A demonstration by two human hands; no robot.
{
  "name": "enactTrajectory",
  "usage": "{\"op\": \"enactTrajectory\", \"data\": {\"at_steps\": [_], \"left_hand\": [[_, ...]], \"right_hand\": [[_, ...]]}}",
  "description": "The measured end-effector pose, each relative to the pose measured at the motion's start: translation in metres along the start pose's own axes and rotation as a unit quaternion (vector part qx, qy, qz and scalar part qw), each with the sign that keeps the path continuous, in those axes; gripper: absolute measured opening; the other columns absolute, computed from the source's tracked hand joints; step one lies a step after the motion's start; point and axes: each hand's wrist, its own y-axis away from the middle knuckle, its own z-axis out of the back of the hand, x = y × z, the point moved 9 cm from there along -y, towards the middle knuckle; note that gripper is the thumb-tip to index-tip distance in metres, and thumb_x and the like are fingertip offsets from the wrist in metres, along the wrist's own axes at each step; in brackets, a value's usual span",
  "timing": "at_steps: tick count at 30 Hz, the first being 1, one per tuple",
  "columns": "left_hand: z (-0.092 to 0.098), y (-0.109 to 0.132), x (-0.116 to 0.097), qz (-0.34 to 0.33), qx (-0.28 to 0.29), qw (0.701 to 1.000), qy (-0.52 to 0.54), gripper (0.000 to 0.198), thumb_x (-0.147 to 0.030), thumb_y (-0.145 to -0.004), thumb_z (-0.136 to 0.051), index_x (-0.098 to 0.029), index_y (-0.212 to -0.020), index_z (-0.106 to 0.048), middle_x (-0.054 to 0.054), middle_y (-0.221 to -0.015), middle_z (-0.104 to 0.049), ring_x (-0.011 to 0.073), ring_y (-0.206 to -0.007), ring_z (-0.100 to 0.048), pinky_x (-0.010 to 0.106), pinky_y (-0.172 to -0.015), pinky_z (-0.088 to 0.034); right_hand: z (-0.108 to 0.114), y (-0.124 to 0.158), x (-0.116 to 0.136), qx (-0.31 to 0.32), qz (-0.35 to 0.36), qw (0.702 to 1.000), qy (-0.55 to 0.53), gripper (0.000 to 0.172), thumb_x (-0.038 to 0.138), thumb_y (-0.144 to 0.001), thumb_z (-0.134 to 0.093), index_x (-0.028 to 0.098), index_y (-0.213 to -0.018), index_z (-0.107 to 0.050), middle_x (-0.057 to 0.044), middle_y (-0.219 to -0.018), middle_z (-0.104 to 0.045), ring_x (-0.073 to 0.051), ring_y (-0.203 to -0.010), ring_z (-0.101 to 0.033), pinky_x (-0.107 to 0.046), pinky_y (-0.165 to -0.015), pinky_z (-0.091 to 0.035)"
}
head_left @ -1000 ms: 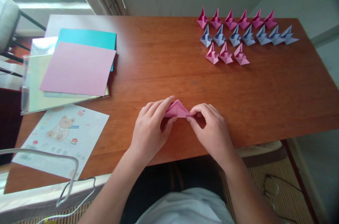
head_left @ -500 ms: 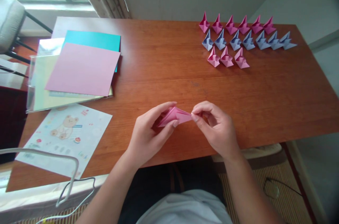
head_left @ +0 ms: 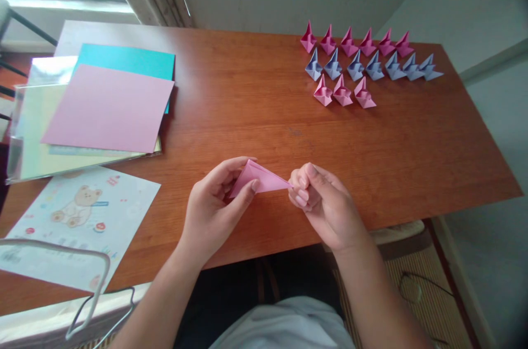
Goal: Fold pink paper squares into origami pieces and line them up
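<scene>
Your left hand [head_left: 211,211] pinches the pink folded-paper triangle [head_left: 268,179]; right hand [head_left: 330,207] curls at three o'clock, grip unclear; crease evenly.

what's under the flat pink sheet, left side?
A teal sheet shows past the far and right edges of the pink sheet; a clear packet with yellowish paper past its left and near edges. Anything fully covered is hidden.
</scene>
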Motion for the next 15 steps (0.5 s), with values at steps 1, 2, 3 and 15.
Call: {"op": "enactTrajectory", "data": {"at_steps": [1,2,3,15], "left_hand": [[0.0,0.0,0.0,0.0,0.001,1.0,0.0,0.029,-0.028,-0.087,-0.077,-0.02,-0.114,-0.071,0.006,-0.104,-0.076,0.0171,-0.09,-0.071,0.025,-0.079,-0.057],[0.0,0.0,0.0001,0.0,0.001,1.0,0.0,0.029,-0.029,-0.087,-0.077,-0.02,-0.114,-0.071,0.006,-0.104,-0.076,0.0172,-0.09,-0.071,0.025,-0.079,-0.057],[0.0001,-0.0002,0.0004,0.0,0.0,1.0,0.0,0.029,-0.028,-0.087,-0.077,-0.02,-0.114,-0.071,0.006,-0.103,-0.076,0.0172,-0.09,-0.071,0.025,-0.079,-0.057],[-0.0041,-0.0021,-0.0004,0.047,0.016,0.998,0.027,0.044,-0.03,-0.088,-0.075,-0.02,-0.129,-0.063,0.001,-0.081,-0.068,0.0134,-0.07,-0.061,0.023,-0.063,-0.049]], "right_hand": [[-0.0015,0.0004,0.0002,0.007,-0.002,1.0,-0.01,0.036,0.043,-0.096,-0.065,0.02,-0.07,-0.057,0.003,-0.066,-0.047,-0.011,-0.058,-0.036,-0.027,-0.054,-0.023],[-0.0024,0.0008,0.0005,0.012,-0.002,1.0,-0.016,0.035,0.042,-0.096,-0.065,0.02,-0.07,-0.058,0.003,-0.066,-0.047,-0.011,-0.058,-0.036,-0.027,-0.054,-0.023],[-0.0026,0.0011,0.0006,0.014,-0.001,1.0,-0.017,0.035,0.042,-0.097,-0.064,0.02,-0.07,-0.059,0.003,-0.065,-0.047,-0.011,-0.058,-0.036,-0.027,-0.055,-0.022],[0.0014,-0.0039,0.0,0.008,-0.005,1.0,-0.001,0.039,0.045,-0.095,-0.063,0.022,-0.068,-0.047,0.006,-0.062,-0.034,-0.011,-0.055,-0.026,-0.027,-0.052,-0.021]]}}
